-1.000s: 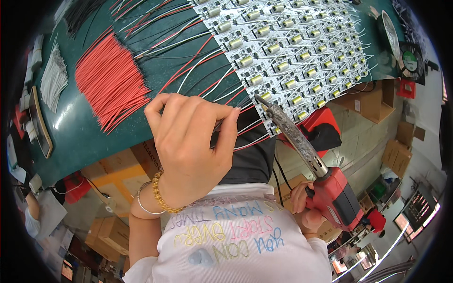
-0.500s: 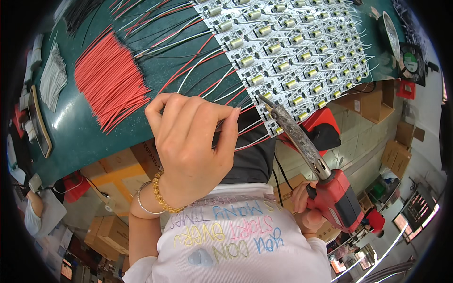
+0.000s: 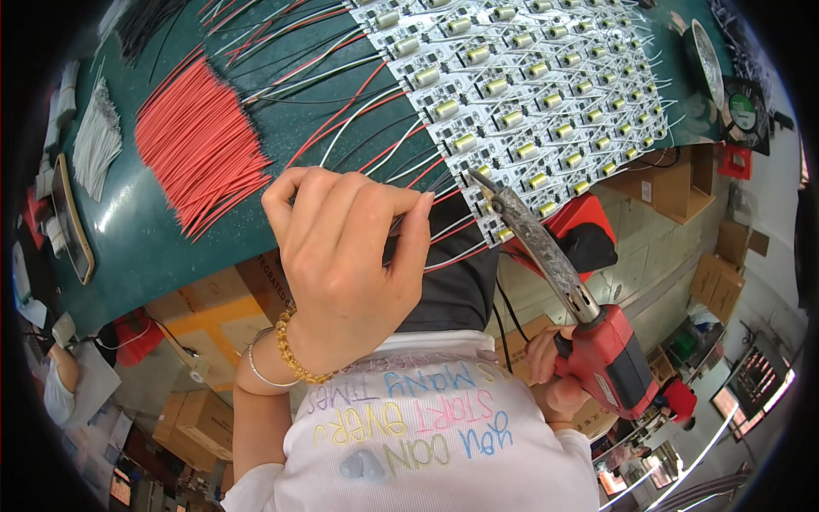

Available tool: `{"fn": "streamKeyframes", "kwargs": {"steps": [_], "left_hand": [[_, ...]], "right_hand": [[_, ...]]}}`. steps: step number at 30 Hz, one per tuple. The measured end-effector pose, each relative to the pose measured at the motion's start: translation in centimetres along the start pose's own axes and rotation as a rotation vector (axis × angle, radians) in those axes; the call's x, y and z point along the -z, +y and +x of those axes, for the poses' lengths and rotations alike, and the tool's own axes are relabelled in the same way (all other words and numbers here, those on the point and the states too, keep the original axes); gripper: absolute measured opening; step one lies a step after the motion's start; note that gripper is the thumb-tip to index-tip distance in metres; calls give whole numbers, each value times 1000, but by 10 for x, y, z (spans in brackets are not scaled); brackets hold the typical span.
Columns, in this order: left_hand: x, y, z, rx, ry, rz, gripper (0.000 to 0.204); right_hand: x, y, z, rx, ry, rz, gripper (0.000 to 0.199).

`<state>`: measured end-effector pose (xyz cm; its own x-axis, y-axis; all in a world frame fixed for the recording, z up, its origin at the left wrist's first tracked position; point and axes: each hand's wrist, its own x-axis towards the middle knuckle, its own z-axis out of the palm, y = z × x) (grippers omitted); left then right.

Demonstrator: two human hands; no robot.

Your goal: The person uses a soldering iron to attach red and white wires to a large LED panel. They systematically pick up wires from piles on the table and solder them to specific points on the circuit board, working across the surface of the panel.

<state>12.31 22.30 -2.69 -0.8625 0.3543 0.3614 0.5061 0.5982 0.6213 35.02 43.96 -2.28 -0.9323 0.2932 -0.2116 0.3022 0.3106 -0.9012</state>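
My left hand [image 3: 345, 247] hovers over the table's near edge, thumb and forefinger pinched on thin black wires [image 3: 441, 183] that reach to the edge of a panel of white circuit boards [image 3: 512, 119]. Rows of yellowish cylindrical parts cover the panel, and red, white and black wires trail from its left side. Lower right, my right hand [image 3: 546, 367] is wrapped around the red and black handle of a soldering iron [image 3: 542, 243]. Its tip rests at the panel's left edge, close to the wire ends; whether it touches them is hard to make out.
Left of the panel lie a red wire bundle [image 3: 200, 145], white wires [image 3: 96, 141], black wires [image 3: 147, 26] and a phone [image 3: 72, 222]. Right are a metal dish [image 3: 704, 64] and a dark spool [image 3: 746, 111]. A red and black object [image 3: 589, 243] sits below the panel, near cardboard boxes [image 3: 682, 183].
The soldering iron's tip has shifted very slightly up along the panel's edge. My left hand keeps its pinch almost in place.
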Motion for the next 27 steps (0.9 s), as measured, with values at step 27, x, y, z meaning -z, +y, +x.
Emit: {"fn": "streamKeyframes", "kwargs": {"steps": [27], "left_hand": [[5, 7, -6, -27, -96, -51, 10]], "right_hand": [[2, 4, -15, 26, 66, 58, 74]]}}
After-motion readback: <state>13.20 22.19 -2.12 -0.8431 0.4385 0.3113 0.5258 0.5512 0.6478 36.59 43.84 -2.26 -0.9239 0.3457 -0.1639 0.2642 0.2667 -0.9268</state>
